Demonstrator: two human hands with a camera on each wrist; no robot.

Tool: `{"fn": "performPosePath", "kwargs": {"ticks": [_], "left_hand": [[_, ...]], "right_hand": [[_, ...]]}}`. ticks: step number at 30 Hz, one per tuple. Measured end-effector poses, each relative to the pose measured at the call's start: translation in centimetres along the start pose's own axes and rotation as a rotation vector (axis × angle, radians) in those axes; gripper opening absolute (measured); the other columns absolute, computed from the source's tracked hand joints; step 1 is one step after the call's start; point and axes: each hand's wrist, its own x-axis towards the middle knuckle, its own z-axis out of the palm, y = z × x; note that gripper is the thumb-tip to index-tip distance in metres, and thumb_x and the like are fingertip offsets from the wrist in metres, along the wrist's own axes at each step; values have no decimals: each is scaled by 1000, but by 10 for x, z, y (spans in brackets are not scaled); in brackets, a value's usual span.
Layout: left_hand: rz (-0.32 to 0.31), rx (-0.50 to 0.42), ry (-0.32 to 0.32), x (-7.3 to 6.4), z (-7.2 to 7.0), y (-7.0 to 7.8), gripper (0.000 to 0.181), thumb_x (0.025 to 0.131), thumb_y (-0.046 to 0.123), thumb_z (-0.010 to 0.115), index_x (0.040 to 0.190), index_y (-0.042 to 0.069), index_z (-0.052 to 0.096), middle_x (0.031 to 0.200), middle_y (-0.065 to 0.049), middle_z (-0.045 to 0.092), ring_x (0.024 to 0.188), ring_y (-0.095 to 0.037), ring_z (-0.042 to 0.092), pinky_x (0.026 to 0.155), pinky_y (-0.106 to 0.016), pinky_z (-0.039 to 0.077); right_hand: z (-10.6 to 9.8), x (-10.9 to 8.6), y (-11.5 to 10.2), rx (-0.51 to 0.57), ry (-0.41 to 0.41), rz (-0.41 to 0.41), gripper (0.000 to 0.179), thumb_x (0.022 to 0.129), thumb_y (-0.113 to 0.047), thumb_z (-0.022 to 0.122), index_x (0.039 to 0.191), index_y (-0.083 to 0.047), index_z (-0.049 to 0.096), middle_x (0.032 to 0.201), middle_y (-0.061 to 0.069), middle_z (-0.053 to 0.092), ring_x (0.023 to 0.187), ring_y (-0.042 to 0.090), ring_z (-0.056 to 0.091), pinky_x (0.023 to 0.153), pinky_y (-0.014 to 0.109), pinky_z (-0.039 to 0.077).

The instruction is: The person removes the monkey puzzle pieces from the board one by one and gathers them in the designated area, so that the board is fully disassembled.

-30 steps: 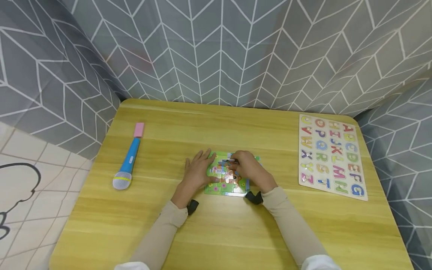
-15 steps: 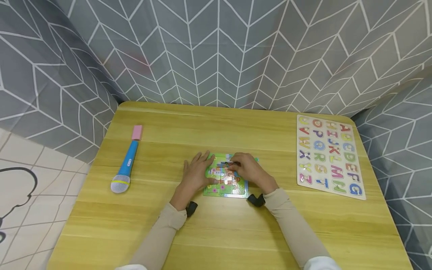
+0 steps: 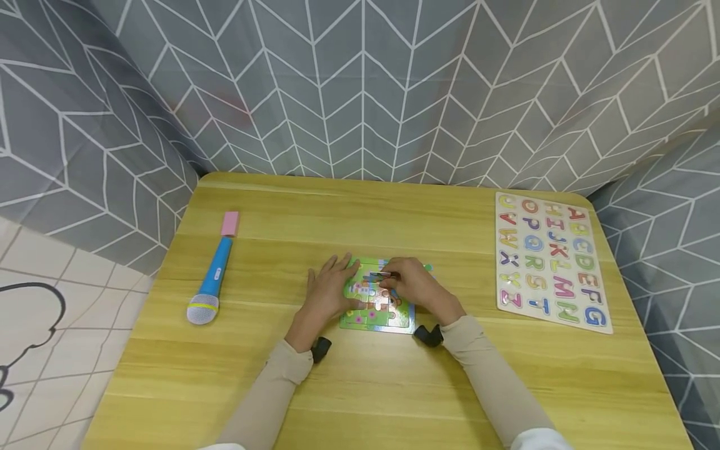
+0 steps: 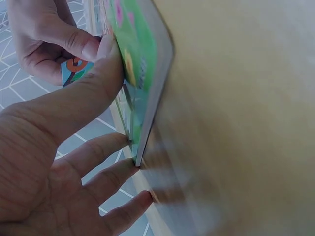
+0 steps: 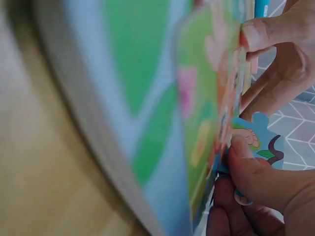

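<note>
A small jigsaw puzzle (image 3: 360, 319), green with cartoon animals and flowers, lies at the middle of the table. My left hand (image 3: 326, 295) lies over its left side, fingers spread; the thumb rests on the picture while fingertips touch the edge in the left wrist view. Over the puzzle's upper right part, my right hand (image 3: 419, 284) pinches a loose puzzle piece (image 5: 269, 142) between thumb and fingers. This piece is light blue with a dark curl and a green leaf, and it stands tilted up from the board. The right hand hides the puzzle's upper right corner.
A blue toy microphone (image 3: 216, 272) and a pink block (image 3: 230, 223) lie at the left of the table (image 3: 360, 387). On the right lies an alphabet board (image 3: 548, 259) with colourful letters. A patterned grey curtain (image 3: 360, 94) hangs behind the table's far edge.
The right hand stays over the puzzle's upper right, and more of the pinched puzzle piece shows at its fingertips now. The left hand keeps its place on the board.
</note>
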Motion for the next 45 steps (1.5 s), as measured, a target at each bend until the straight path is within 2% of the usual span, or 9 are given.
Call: {"fn": "performPosePath", "kwargs": {"ticks": [6, 12, 20, 25, 33, 36, 41, 43, 45], "left_hand": [[-22, 35, -5, 3, 1, 2, 96, 72, 43, 87, 154, 22, 42, 168, -1, 26, 158, -33, 18, 118, -76, 10], [-30, 46, -21, 3, 0, 5, 97, 71, 39, 89, 154, 20, 42, 168, -3, 26, 157, -35, 18, 118, -77, 12], [-25, 58, -13, 3, -1, 3, 97, 72, 41, 88, 154, 22, 41, 167, -2, 27, 157, -35, 19, 118, -76, 15], [-24, 43, -16, 2, 0, 2, 97, 72, 41, 88, 155, 22, 41, 168, -1, 26, 157, -34, 18, 119, -75, 13], [-12, 39, -5, 2, 1, 2, 97, 72, 41, 89, 154, 21, 42, 167, -3, 27, 157, -35, 19, 118, -76, 14], [-8, 35, -4, 1, 1, 2, 96, 72, 41, 89, 154, 21, 42, 167, -3, 28, 157, -36, 19, 118, -76, 14], [-5, 29, -2, 1, 0, 2, 96, 72, 40, 89, 154, 20, 43, 167, -4, 28, 157, -36, 19, 118, -77, 13], [-6, 23, -1, 1, 1, 2, 96, 71, 39, 89, 154, 20, 43, 167, -3, 27, 157, -36, 19, 118, -77, 13], [-5, 17, 1, 1, 2, 1, 96, 71, 39, 89, 154, 20, 42, 167, -3, 27, 157, -36, 19, 118, -77, 12]], "right_hand": [[-2, -1, 0, -29, 32, -30, 10, 94, -9, 70, 96, -1, 75, 86, 6, 67, 62, 6, 62, 62, 18, 56], [-16, 0, 0, -122, 156, -18, 5, 91, -6, 72, 91, -5, 77, 83, 3, 69, 71, 10, 64, 62, 24, 55], [-16, -1, -7, -73, 55, 43, 7, 94, -11, 69, 93, -6, 75, 85, 3, 72, 67, 6, 60, 59, 20, 51], [-9, 0, -10, -5, -1, 51, 9, 96, -9, 66, 95, -2, 72, 83, 5, 71, 62, 9, 65, 60, 19, 54], [-4, 1, -5, -9, 7, 61, 11, 99, -14, 64, 94, -6, 71, 81, 3, 69, 63, 7, 61, 60, 19, 52], [-7, 0, -2, 0, 37, 99, 14, 99, -18, 64, 104, -7, 70, 83, 2, 71, 65, 6, 60, 61, 21, 51], [-10, -5, 2, 59, 144, 135, 39, 99, -21, 66, 134, -5, 58, 84, 6, 67, 59, 9, 51, 56, 23, 43], [-11, -9, 5, 66, 191, 130, 43, 100, -19, 64, 139, -6, 53, 83, 8, 62, 58, 12, 45, 54, 24, 39], [-12, -12, 9, 78, 237, 114, 42, 101, -18, 61, 141, -7, 53, 83, 9, 62, 60, 12, 47, 54, 23, 40]]}}
